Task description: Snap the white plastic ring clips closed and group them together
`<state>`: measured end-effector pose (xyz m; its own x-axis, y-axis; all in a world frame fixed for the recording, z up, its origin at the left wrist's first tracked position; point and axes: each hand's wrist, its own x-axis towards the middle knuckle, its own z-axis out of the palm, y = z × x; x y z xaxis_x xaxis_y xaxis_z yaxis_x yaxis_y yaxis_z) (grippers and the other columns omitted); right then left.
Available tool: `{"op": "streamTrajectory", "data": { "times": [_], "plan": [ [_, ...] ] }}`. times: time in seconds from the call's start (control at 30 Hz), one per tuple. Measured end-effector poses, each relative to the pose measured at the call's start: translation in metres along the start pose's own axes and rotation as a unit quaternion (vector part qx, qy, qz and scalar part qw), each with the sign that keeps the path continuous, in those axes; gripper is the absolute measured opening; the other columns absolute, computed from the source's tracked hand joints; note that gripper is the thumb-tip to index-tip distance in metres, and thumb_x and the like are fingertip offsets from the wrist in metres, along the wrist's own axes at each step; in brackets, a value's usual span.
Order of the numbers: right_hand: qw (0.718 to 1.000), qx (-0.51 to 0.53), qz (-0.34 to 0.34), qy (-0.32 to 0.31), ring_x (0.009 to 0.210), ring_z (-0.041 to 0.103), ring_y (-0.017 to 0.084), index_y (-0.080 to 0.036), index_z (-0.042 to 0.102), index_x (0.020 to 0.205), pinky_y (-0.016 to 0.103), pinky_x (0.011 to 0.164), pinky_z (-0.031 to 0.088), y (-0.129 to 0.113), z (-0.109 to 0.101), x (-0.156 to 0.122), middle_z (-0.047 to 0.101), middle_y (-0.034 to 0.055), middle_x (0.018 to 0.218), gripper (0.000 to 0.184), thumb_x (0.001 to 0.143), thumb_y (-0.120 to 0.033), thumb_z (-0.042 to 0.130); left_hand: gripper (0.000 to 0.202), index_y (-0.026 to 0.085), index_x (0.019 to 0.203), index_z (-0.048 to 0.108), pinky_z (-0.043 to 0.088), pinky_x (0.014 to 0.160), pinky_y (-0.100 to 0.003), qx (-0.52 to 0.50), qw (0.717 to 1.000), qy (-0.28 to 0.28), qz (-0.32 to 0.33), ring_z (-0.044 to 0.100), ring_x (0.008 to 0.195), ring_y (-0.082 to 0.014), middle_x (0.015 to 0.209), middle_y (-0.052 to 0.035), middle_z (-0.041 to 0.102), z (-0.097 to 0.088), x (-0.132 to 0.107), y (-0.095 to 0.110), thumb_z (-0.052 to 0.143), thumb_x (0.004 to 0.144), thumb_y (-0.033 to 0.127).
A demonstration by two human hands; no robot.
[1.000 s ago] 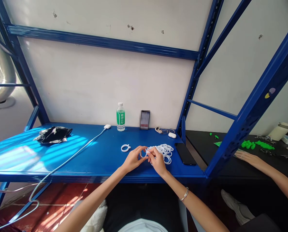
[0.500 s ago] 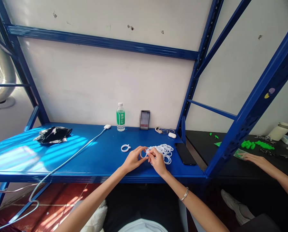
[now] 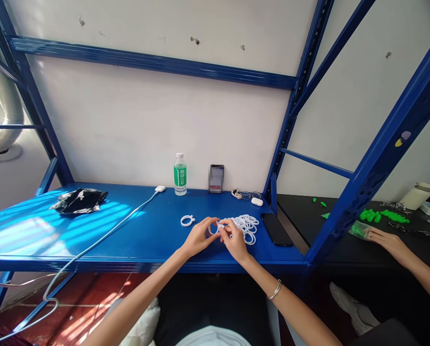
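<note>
Over the blue metal bench (image 3: 139, 235), a thin white plastic-looking ring (image 3: 220, 226) is between the hands, equally near both: the left hand (image 3: 199, 236) holds its left side with curled fingers, the right hand (image 3: 235, 241) pinches its right end, against the heap of similar white rings (image 3: 250, 225); no long axis shows
</note>
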<state>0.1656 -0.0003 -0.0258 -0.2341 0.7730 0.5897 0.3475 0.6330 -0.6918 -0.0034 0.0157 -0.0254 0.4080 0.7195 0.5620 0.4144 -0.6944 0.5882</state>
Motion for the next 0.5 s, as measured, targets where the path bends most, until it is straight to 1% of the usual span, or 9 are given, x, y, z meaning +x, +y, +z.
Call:
{"op": "streamTrajectory", "data": {
  "times": [0.13, 0.27, 0.5],
  "plan": [
    [1.000, -0.012, -0.013, -0.006, 0.053, 0.058, 0.015, -0.021, 0.054, 0.110, 0.025, 0.057, 0.045, -0.0024, -0.0008, -0.0008, 0.058, -0.0019, 0.059, 0.023, 0.097, -0.036, 0.042, 0.039, 0.021, 0.118, 0.051, 0.048, 0.056, -0.024, 0.003, 1.000, 0.002, 0.000, 0.055, 0.063, -0.0117, 0.101, -0.0062, 0.059, 0.0002, 0.0003, 0.0023, 0.050, 0.090, 0.047],
    [1.000, -0.005, -0.012, -0.016, 0.053, 0.057, 0.015, -0.022, 0.056, 0.110, 0.024, 0.055, 0.044, -0.0022, -0.0012, -0.0009, 0.056, -0.0021, 0.058, 0.024, 0.097, -0.035, 0.041, 0.039, 0.019, 0.117, 0.051, 0.049, 0.057, -0.025, 0.008, 1.000, 0.002, -0.002, 0.055, 0.063, -0.0122, 0.103, -0.0072, 0.059, -0.0002, 0.0003, 0.0045, 0.049, 0.090, 0.048],
    [1.000, -0.001, -0.011, -0.026, 0.053, 0.056, 0.014, -0.022, 0.056, 0.110, 0.022, 0.054, 0.043, -0.0030, -0.0016, -0.0005, 0.055, -0.0026, 0.058, 0.023, 0.098, -0.035, 0.041, 0.037, 0.020, 0.117, 0.052, 0.048, 0.057, -0.024, 0.011, 1.000, -0.006, 0.000, 0.055, 0.064, -0.0117, 0.100, -0.0057, 0.059, -0.0010, 0.0002, 0.0045, 0.050, 0.090, 0.045]
  ]
}}
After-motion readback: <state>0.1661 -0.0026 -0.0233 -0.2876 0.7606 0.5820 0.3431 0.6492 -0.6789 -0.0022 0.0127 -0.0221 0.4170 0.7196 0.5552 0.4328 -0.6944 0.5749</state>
